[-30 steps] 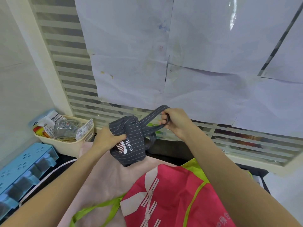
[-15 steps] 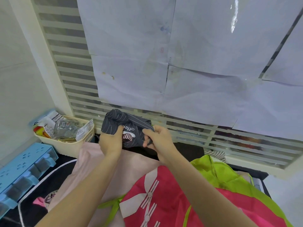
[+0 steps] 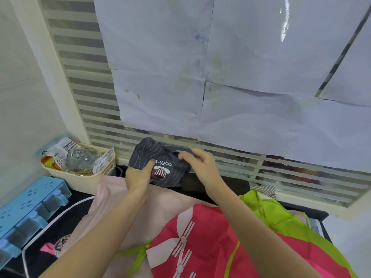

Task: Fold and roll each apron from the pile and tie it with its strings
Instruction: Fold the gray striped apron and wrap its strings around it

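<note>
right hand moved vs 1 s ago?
Yes. The right hand has come in leftward and down onto the striped apron roll, closer to the cream basket; a second ago it was pulling a strap out to the roll's right.

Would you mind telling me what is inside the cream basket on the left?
The cream basket holds a clear jar and printed packets; anything beneath them is hidden.
</note>
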### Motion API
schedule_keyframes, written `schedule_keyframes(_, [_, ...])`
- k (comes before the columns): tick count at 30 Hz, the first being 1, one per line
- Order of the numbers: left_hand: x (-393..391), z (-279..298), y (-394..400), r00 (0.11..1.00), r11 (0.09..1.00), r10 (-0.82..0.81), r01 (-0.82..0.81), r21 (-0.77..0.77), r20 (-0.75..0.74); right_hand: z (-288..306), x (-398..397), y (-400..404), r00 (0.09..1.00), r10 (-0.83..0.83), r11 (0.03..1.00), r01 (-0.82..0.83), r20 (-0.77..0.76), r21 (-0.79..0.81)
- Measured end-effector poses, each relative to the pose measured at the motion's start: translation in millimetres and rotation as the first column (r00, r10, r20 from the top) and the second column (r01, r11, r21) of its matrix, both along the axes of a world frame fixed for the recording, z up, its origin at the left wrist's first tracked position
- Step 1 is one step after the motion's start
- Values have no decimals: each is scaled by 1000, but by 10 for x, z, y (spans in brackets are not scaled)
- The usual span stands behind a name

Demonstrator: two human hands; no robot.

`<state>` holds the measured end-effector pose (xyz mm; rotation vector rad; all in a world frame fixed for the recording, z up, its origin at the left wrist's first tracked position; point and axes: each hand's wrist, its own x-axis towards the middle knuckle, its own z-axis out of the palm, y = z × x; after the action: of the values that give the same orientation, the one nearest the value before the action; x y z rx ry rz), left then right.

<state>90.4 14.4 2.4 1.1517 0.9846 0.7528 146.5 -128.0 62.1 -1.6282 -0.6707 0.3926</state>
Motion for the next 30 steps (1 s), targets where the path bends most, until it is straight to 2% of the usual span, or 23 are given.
schedule_keyframes(2, [-49,1,50,998,997,-48,50,-53,40,124,22,4,962,217,972,-197,165,-131])
schedule_keyframes(3, [-82,23,65,993,991,-105,108,-74,54,150,67,19,939,249,960,-206,239,-191])
schedule_keyframes(6, [-196,115,90,928,926,-363,370,-78,89,201,310,24,892,120,952,21,436,-304])
schedule_keyframes(7, [-221,141,98,899,898,-427,434,-69,101,196,381,6,892,147,923,31,426,-384])
schedule_keyframes(9, [-247,168,141,875,876,-470,479,-64,117,149,447,-25,932,229,865,-62,281,-499])
schedule_keyframes(11, [-248,175,211,869,870,-478,488,-71,124,117,386,-41,977,188,910,-135,99,-391])
schedule_keyframes(13, [-251,170,282,888,885,-440,454,-104,136,125,313,-54,987,154,951,-158,-37,-264])
schedule_keyframes(14, [-247,160,310,899,894,-415,431,-122,138,128,287,-68,985,169,947,-172,-37,-271])
schedule_keyframes(19, [-181,126,316,941,923,-304,330,-200,151,19,221,-37,946,266,867,-152,184,-475])
schedule_keyframes(20, [-170,122,305,946,924,-287,314,-219,147,-1,230,-27,958,221,879,-113,185,-464])
schedule_keyframes(22, [-166,134,272,956,923,-258,287,-255,141,-22,290,-38,990,26,927,29,142,-373])
schedule_keyframes(24, [-158,138,253,969,930,-196,233,-285,153,-26,330,-73,982,-105,947,146,154,-287])
schedule_keyframes(25, [-142,137,238,977,939,-144,185,-291,157,-7,291,-77,981,-72,952,121,180,-281])
schedule_keyframes(27, [-88,149,165,987,960,-27,70,-272,161,18,109,-29,968,125,960,-62,218,-275])
schedule_keyframes(28, [-50,156,110,984,968,25,20,-252,175,20,-10,9,944,221,946,-146,247,-289])
schedule_keyframes(30, [7,201,-7,967,972,94,-37,-234,237,-50,-126,95,874,330,906,-187,357,-380])
